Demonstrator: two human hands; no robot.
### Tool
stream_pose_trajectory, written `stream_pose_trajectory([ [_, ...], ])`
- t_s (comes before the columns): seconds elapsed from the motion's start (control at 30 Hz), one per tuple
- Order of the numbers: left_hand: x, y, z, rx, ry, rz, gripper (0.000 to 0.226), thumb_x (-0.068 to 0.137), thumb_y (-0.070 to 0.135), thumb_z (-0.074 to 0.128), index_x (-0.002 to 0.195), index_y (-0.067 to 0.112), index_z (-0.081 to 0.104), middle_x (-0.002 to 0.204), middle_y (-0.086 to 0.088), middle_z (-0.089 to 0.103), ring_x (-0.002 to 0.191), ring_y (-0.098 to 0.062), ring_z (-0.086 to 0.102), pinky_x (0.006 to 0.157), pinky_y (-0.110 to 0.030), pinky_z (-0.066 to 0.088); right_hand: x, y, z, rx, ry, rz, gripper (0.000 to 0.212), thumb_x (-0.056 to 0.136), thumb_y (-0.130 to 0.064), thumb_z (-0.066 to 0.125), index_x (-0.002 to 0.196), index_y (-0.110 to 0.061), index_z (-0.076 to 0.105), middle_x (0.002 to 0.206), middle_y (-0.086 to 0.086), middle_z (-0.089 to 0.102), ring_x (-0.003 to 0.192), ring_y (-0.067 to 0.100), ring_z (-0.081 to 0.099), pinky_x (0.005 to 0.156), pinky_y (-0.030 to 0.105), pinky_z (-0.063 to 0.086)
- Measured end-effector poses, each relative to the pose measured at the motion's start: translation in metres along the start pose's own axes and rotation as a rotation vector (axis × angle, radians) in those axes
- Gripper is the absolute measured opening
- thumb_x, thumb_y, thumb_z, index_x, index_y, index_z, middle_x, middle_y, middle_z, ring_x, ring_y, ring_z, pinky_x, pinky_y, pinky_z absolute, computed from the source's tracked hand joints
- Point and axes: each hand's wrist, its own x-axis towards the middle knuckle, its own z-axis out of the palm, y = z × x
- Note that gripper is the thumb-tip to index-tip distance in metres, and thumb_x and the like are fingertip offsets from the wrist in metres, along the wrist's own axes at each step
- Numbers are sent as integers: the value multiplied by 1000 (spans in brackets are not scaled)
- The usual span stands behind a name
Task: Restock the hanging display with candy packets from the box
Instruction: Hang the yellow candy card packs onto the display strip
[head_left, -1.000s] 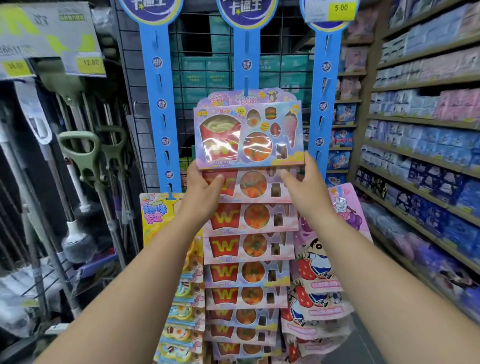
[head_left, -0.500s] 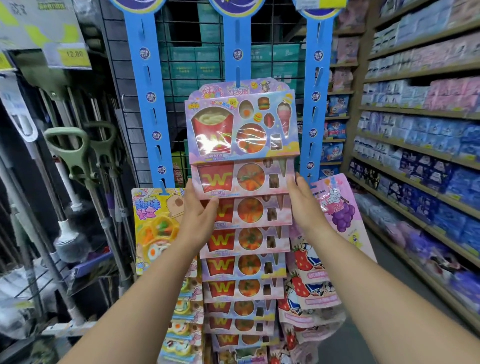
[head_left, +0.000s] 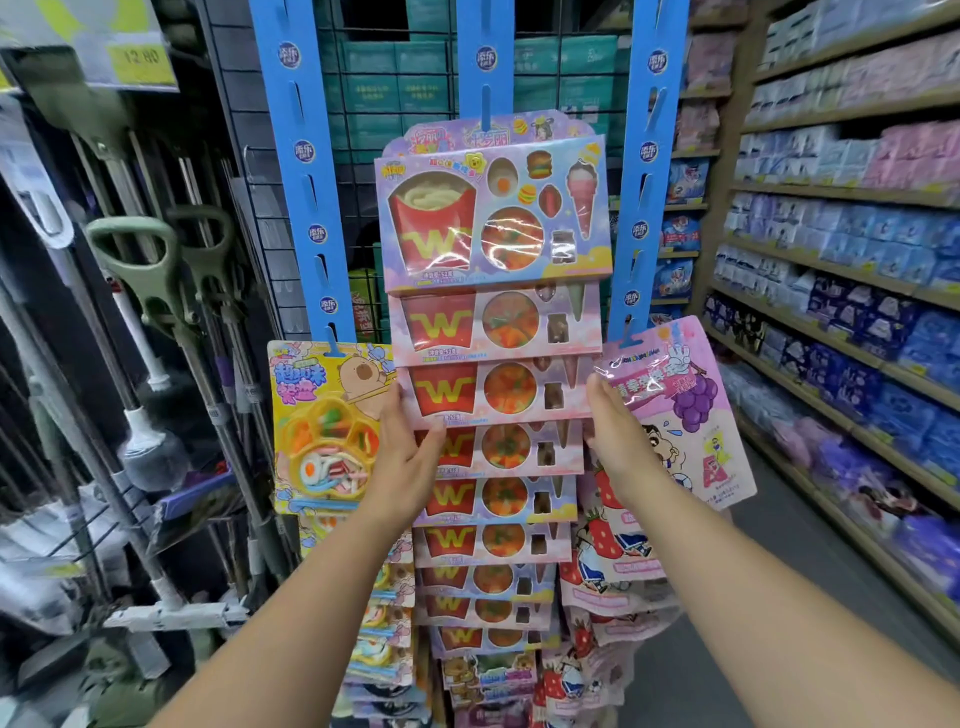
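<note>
A top candy packet, pink with a red fries carton and gummy foods, hangs on the middle blue display strip. Below it runs a column of several identical packets. My left hand rests against the left edge of that column, around the third and fourth packets, with its thumb on the front. Flat against the right edge at the same height is my right hand. Both hands have spread fingers and hold nothing. The box is out of view.
Yellow candy packets hang on the left strip, and a pink grape bag over strawberry bags on the right strip. Mops crowd the left. Stocked shelves line the right aisle.
Both hands let go of the top packet, which now hangs on the middle strip, and slid down the sides of the column. The camera view tilted down.
</note>
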Motion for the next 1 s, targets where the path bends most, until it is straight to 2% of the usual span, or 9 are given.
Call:
stream_pose_trajectory([
  [0.07,-6,-9,2,15,-11,-14,75,83,60,48,146,43,10,154,5,25,142,-16,26,115,-48,30,-4,10,1,-5,-7,31,61,94,-60,22,149,-33,19,157,-9,20,144,18,21,117,47,20],
  [0.17,-17,-10,8,88,11,0,72,96,33,49,152,24,4,155,2,16,144,-14,15,117,-32,12,-9,20,6,5,1,45,62,94,-60,22,149,-32,17,157,-10,18,145,15,18,118,45,18],
  [0.23,-17,-11,11,118,40,-9,72,98,27,47,153,19,1,156,1,12,144,-13,10,115,-30,11,-11,23,9,13,-1,40,60,96,-57,22,150,-31,16,158,-9,17,145,15,16,118,42,16],
  [0.37,-13,-16,11,99,43,-24,72,99,29,45,153,18,-1,158,2,8,146,-14,6,119,-36,11,-10,25,10,-3,-3,23,56,98,-54,21,149,-32,17,157,-11,18,145,14,16,115,37,16],
  [0.47,-18,-26,7,95,29,-1,67,99,31,43,152,18,4,153,2,13,144,-14,10,118,-35,13,-11,36,8,22,-11,18,59,94,-60,22,148,-35,21,156,-12,21,144,13,20,118,41,18],
  [0.63,-35,-48,14,38,28,-144,79,88,49,42,151,15,9,152,3,13,144,-22,19,118,-46,23,-28,77,17,-6,13,105,68,89,-68,25,146,-31,29,153,-7,29,141,18,30,116,45,24],
  [0.77,-37,-56,21,5,9,-205,65,99,38,40,152,17,9,154,2,13,145,-22,18,118,-48,23,-34,87,22,-1,16,161,56,98,-51,22,147,-25,27,153,-4,28,142,16,25,115,36,20],
  [0.87,-34,-53,26,27,8,-216,65,100,37,38,153,17,6,158,0,9,147,-20,9,120,-44,15,-29,86,24,42,4,178,57,96,-56,22,147,-30,26,154,-6,28,142,17,27,117,42,22],
  [1.0,-31,-52,31,-3,20,-239,65,100,35,39,153,17,5,159,1,9,147,-19,11,120,-40,16,-27,87,24,22,13,196,60,94,-60,22,147,-31,27,154,-6,29,142,18,27,117,45,23],
])
